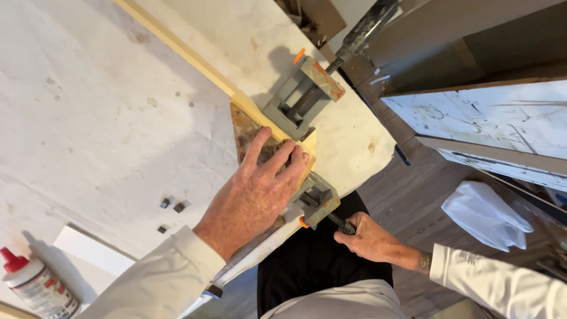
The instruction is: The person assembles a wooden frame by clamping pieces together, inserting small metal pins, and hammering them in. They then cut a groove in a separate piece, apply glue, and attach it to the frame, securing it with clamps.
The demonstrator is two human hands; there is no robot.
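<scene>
Here's the big white worktable (100, 118), stained and speckled, filling the left and far side of the view, and its near right corner is where the action is. Along it runs a long pale wooden strip (177, 47), coming from the far left down to that corner, where it meets a second short strip at a right angle. A grey corner clamp (304, 94) sits right on that joint, one screw handle pointing to the far right, the other poking off the near edge of the table. The left hand (254, 192) lies flat and open, fingers spread, pressing down on the mottled brown plate inside the corner, just beside the nearer clamp block. The right hand (366, 239) is below the table edge, closed around the dark clamp handle (345, 225) of the near screw; how hard it grips I can't quite tell from here. Both arms are in white sleeves. Over on the right, on the wooden floor, a crumpled white bag (484, 215) lies beside leaning painted boards. Near left, a glue bottle (32, 283) with a red cap rests on the table, and a few small dark blocks (171, 207) lie scattered between it and the left hand.
</scene>
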